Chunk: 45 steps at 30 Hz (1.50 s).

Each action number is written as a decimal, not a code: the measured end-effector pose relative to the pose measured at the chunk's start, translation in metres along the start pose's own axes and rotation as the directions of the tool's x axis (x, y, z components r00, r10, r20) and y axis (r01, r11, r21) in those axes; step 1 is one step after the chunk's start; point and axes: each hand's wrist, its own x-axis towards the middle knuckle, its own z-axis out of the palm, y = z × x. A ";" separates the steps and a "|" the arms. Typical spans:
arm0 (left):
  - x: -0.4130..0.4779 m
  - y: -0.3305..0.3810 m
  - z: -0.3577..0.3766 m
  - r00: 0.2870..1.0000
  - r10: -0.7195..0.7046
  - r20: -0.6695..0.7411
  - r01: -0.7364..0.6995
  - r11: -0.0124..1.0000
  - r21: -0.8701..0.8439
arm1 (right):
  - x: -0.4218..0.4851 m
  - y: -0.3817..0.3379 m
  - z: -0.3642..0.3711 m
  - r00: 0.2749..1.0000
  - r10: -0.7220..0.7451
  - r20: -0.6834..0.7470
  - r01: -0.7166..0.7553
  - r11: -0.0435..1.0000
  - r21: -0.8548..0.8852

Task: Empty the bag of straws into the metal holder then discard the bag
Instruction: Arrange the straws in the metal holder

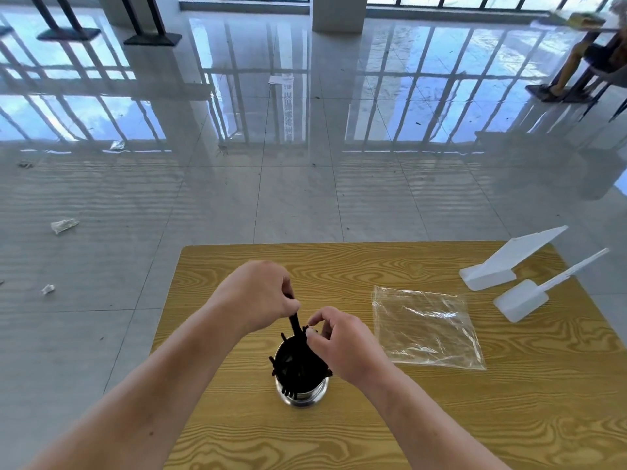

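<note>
Metal holder [302, 396] stood upright on the wooden table [339, 435], near its front-middle. It was packed with black straws [295, 364], some ends splayed out over the rim.

Left hand [258, 296] was above and just behind the holder, fingers curled, pinching one black straw [294, 325]. That straw stood near upright with its lower end down among the others in the holder.

Right hand [342, 344] was over the holder's right rim, fingers curled, thumb and index fingertips at the straw tops. Couldn't tell whether it actually gripped one or only touched them.

Clear plastic bag [424, 329] lay flat on the table to the right of the holder, apart from it, neither hand on it. It looked empty.

Further right and behind the holder, past the bag: two white plastic pieces, a wedge-shaped one [502, 266] and a paddle-shaped one [522, 300].

On the tiled floor left of the holder, off the table: a few crumpled scraps [63, 225].
</note>
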 end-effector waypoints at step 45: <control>0.007 -0.047 0.055 0.980 -0.116 0.165 0.182 0.860 -0.478 | 0.001 -0.041 -0.055 0.990 -0.105 -0.094 0.117 0.985 0.129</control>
